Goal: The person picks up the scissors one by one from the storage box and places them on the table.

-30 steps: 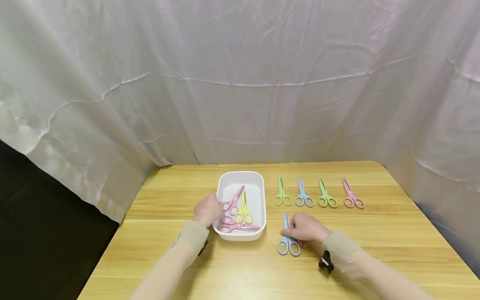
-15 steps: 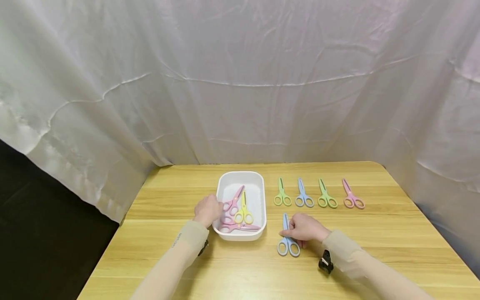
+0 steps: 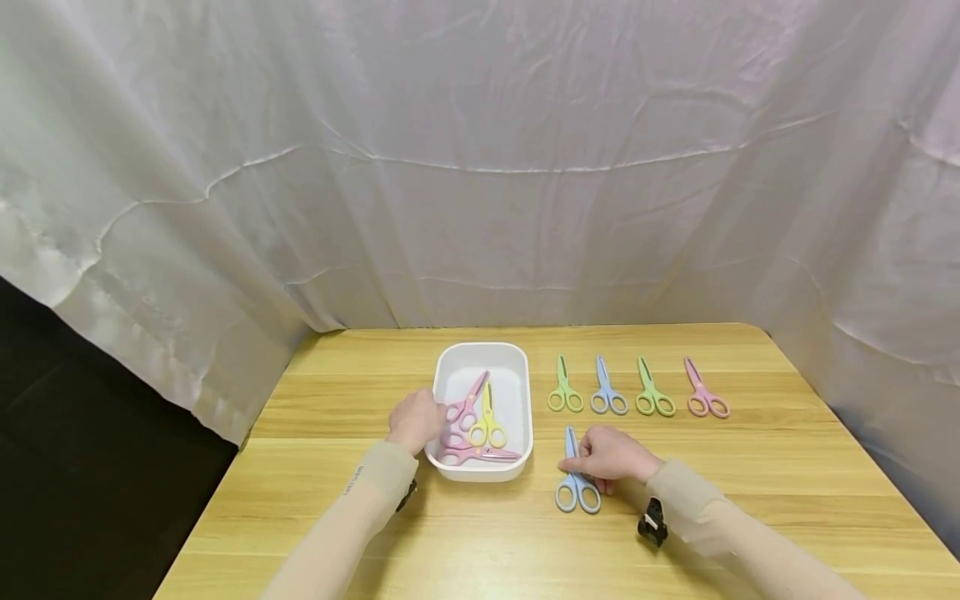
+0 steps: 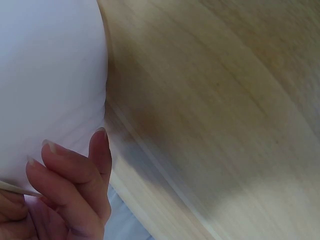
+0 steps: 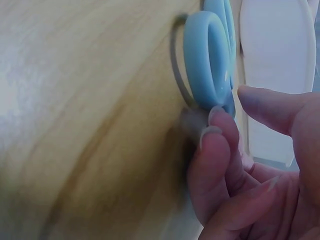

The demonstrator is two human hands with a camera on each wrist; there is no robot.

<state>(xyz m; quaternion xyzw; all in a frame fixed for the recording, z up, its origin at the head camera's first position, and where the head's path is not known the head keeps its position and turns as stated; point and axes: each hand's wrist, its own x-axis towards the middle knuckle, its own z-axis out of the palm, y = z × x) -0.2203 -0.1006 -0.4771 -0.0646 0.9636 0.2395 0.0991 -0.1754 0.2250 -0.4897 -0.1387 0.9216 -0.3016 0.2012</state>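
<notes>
My left hand [image 3: 416, 421] grips the left rim of a white plastic bin [image 3: 480, 475]. In the left wrist view its fingers [image 4: 75, 175] curl against the bin's outer wall; the thumb is mostly hidden. Inside the bin lie a yellow pair of scissors [image 3: 488, 418] and several pink ones, including a lower pair [image 3: 498, 454] lying crosswise. To the right of the bin, my right hand [image 3: 615, 454] pinches blue scissors [image 3: 572, 443] near the pivot between thumb and fingers. Their tip points away from me, and the finger loops [image 5: 197, 60] face me, close over the table.
Behind my right hand a row of scissors lies on the wooden table [image 3: 337, 517]: green [image 3: 562, 387], blue [image 3: 604, 387], green [image 3: 648, 387] and pink [image 3: 700, 388], tips pointing away. A grey-white curtain [image 3: 480, 233] hangs along the table's back and sides.
The tip of the blue scissors in my right hand has shifted very slightly left. The left hand and the bin stay where they were.
</notes>
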